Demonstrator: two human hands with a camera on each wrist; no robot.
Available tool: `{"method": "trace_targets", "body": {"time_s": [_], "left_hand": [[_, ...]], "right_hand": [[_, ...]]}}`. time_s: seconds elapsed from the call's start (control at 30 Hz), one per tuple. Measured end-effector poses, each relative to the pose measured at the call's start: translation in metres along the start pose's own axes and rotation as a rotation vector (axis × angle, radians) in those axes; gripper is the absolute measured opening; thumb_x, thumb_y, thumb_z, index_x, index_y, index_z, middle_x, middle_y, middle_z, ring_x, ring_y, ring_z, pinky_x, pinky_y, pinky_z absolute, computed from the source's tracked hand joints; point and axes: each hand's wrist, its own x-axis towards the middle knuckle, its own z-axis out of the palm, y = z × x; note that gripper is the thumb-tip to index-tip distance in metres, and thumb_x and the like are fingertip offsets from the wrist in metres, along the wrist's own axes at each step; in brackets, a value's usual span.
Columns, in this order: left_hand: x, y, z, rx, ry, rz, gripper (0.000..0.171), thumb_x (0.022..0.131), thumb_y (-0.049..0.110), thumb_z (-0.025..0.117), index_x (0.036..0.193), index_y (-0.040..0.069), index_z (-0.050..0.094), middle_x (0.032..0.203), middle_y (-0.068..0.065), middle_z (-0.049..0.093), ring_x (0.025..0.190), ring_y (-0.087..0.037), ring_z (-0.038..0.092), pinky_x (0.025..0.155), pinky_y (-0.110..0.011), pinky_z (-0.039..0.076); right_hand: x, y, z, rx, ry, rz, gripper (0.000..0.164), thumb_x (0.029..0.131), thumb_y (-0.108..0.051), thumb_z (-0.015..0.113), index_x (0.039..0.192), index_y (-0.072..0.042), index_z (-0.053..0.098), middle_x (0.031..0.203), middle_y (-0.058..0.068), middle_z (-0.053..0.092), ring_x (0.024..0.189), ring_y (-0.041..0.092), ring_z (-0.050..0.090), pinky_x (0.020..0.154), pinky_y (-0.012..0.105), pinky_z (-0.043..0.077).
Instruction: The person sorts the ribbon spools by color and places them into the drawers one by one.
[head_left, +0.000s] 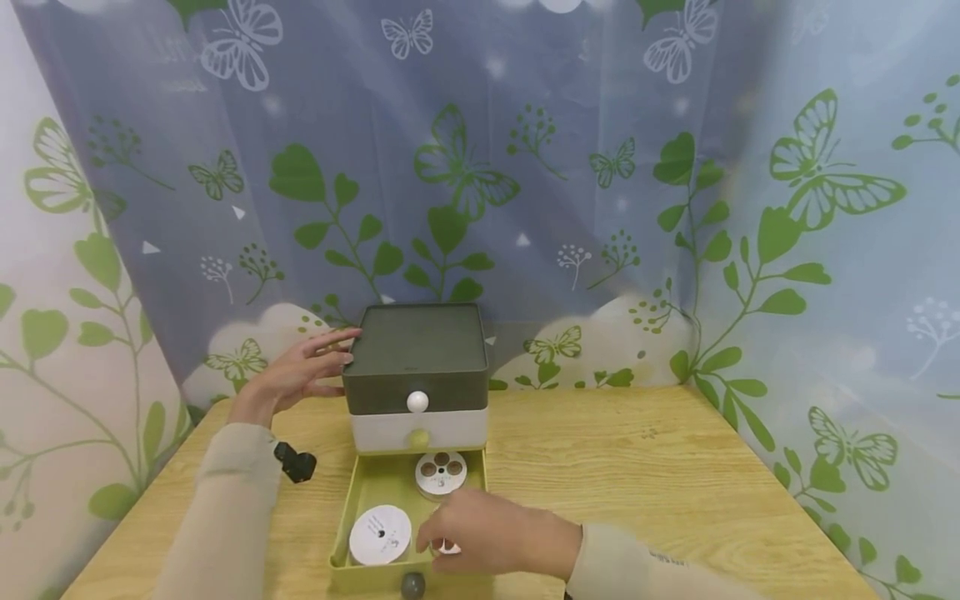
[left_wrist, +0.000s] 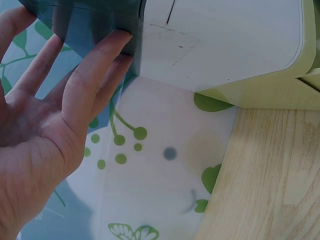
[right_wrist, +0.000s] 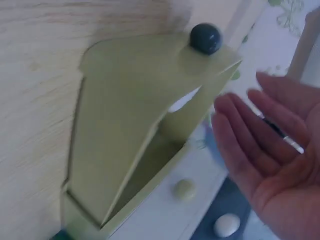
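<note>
A small stacked drawer unit (head_left: 420, 337) has a dark green top section, a white middle one and a yellow-green bottom drawer (head_left: 375, 578), which is pulled out. My left hand (head_left: 303, 371) rests its fingertips against the unit's dark left side, fingers extended, as the left wrist view also shows. Over the drawer's front right part, my right hand (head_left: 487, 529) holds a white spool (head_left: 450, 547) with brown round cut-outs. The right wrist view shows that spool edge-on between the curled fingers, dark in the middle. Inside the drawer lie a plain-faced white spool (head_left: 380, 535) and another with brown cut-outs (head_left: 441, 475).
The unit stands on a wood-grain table (head_left: 637, 475), near a patterned curtain (head_left: 525, 208) at the back. Round knobs stick out in front: white (head_left: 417, 402), yellow-green (head_left: 418, 437) and dark grey (head_left: 412, 586). A black device (head_left: 295, 462) sits at my left wrist.
</note>
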Motion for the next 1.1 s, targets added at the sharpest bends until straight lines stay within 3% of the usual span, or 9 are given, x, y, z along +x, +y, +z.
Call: {"method": "trace_targets", "body": {"time_s": [0.1, 0.23, 0.33, 0.47, 0.73, 0.9, 1.1], "left_hand": [[0.001, 0.0, 0.0, -0.004, 0.002, 0.001, 0.065, 0.109, 0.025, 0.054, 0.166, 0.015, 0.023, 0.173, -0.021, -0.002, 0.155, -0.055, 0.011, 0.102, -0.049, 0.057], [0.0, 0.001, 0.001, -0.007, 0.01, 0.0, 0.066, 0.109, 0.026, 0.054, 0.166, 0.016, 0.023, 0.173, -0.021, -0.002, 0.155, -0.055, 0.011, 0.1, -0.046, 0.057], [0.0, 0.0, 0.001, -0.009, 0.002, -0.007, 0.066, 0.109, 0.025, 0.054, 0.166, 0.015, 0.022, 0.173, -0.021, -0.002, 0.156, -0.054, 0.012, 0.1, -0.045, 0.058], [0.0, -0.002, 0.001, -0.01, 0.001, -0.004, 0.065, 0.109, 0.025, 0.053, 0.166, 0.015, 0.023, 0.173, -0.022, 0.0, 0.155, -0.054, 0.014, 0.099, -0.044, 0.058], [-0.001, 0.001, 0.002, 0.001, 0.0, 0.003, 0.066, 0.109, 0.027, 0.054, 0.166, 0.016, 0.023, 0.173, -0.021, 0.002, 0.155, -0.054, 0.014, 0.103, -0.049, 0.056], [-0.001, 0.002, 0.002, -0.001, 0.002, 0.0, 0.066, 0.109, 0.026, 0.054, 0.166, 0.015, 0.023, 0.174, -0.02, 0.0, 0.156, -0.054, 0.012, 0.1, -0.046, 0.058], [-0.002, 0.003, 0.002, -0.005, 0.004, -0.014, 0.066, 0.109, 0.026, 0.054, 0.166, 0.016, 0.022, 0.174, -0.02, -0.002, 0.156, -0.054, 0.008, 0.098, -0.043, 0.058]], "right_hand": [[0.0, -0.008, 0.003, -0.062, 0.066, 0.011, 0.012, 0.092, -0.018, 0.079, 0.104, -0.018, 0.08, 0.092, -0.011, 0.079, 0.078, -0.011, 0.064, 0.072, -0.001, 0.043], [0.0, -0.013, 0.014, -0.041, 0.122, 0.041, 0.012, 0.089, -0.018, 0.079, 0.101, -0.02, 0.08, 0.08, -0.014, 0.076, 0.069, -0.016, 0.054, 0.068, -0.001, 0.04], [-0.002, -0.013, 0.022, 0.008, 0.123, 0.043, 0.01, 0.088, -0.016, 0.077, 0.096, -0.021, 0.079, 0.062, -0.017, 0.06, 0.059, -0.014, 0.038, 0.061, 0.001, 0.032], [-0.002, -0.015, 0.029, 0.113, 0.09, 0.056, 0.008, 0.093, -0.013, 0.073, 0.097, -0.019, 0.078, 0.058, -0.014, 0.041, 0.054, -0.007, 0.028, 0.055, 0.006, 0.028], [0.004, -0.018, 0.04, 0.15, 0.053, 0.109, 0.005, 0.094, -0.016, 0.075, 0.096, -0.019, 0.078, 0.072, -0.018, 0.062, 0.059, -0.012, 0.038, 0.057, 0.003, 0.037], [0.006, -0.018, 0.05, 0.109, 0.063, 0.105, 0.005, 0.094, -0.014, 0.075, 0.094, -0.018, 0.075, 0.072, -0.016, 0.063, 0.059, -0.012, 0.038, 0.057, 0.002, 0.038], [0.009, -0.015, 0.063, 0.031, 0.141, 0.103, 0.012, 0.087, -0.009, 0.076, 0.091, -0.019, 0.074, 0.065, -0.014, 0.062, 0.053, -0.01, 0.035, 0.052, 0.004, 0.034]]}}
